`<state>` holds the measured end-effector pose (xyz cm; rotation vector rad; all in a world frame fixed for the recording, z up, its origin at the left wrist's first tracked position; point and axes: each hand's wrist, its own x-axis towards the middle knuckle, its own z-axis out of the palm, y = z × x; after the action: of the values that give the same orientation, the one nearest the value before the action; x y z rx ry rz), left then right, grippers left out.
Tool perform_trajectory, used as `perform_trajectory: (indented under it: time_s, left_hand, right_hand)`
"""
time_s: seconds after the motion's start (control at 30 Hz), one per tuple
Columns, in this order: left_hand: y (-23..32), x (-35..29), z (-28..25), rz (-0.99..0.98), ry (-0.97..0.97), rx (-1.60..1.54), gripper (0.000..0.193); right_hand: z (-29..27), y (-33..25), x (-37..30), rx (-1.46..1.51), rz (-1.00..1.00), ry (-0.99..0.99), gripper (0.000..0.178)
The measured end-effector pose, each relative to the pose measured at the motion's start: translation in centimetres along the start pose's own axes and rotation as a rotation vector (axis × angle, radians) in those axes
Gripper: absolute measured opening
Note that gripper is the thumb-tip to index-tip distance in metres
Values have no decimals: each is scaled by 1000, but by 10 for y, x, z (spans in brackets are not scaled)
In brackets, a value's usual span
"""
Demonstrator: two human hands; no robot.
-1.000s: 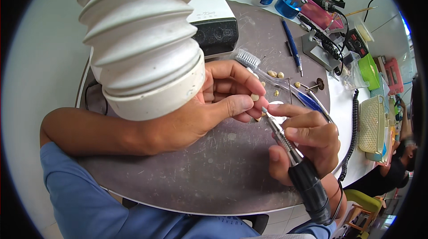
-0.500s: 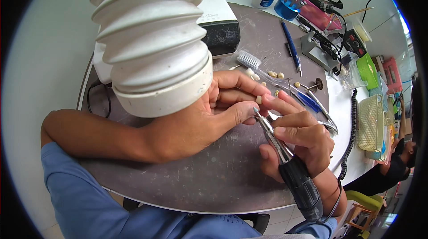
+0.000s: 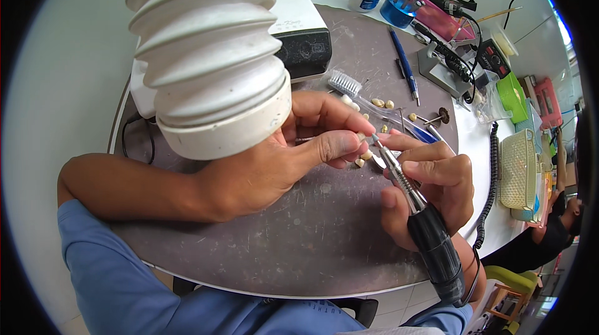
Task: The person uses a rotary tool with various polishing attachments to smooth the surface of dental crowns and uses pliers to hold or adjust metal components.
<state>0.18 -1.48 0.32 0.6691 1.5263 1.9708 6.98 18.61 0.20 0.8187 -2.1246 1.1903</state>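
One white ribbed hose [image 3: 212, 66] is hanging nearest, partly covering the left hand [image 3: 290, 157]. The right hand [image 3: 437, 188] is gripping a black-and-silver rotary handpiece [image 3: 433, 244], thumb and fingers closing around its metal neck. The left thumb and index finger are pinching a small pale piece [image 3: 362, 137]; the handpiece's tip is pointing close to it, contact unclear. Beyond, tooth-shaped pieces [image 3: 377, 103] are lying beside a toothbrush [image 3: 344, 83]. Farther off, a blue pen [image 3: 404, 63] is resting on the grey-brown mat [image 3: 249, 260].
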Motion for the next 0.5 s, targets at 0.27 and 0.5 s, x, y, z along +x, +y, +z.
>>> perform_trajectory:
  time_s: [0.27, 0.5]
  left_hand:
    - [2, 1, 0, -37, 2, -16, 20]
    - [4, 0, 0, -64, -10, -19, 19]
  right_hand:
    - [1, -2, -1, 42, 46, 1, 32]
    - [1, -3, 2, 70, 50, -30, 32]
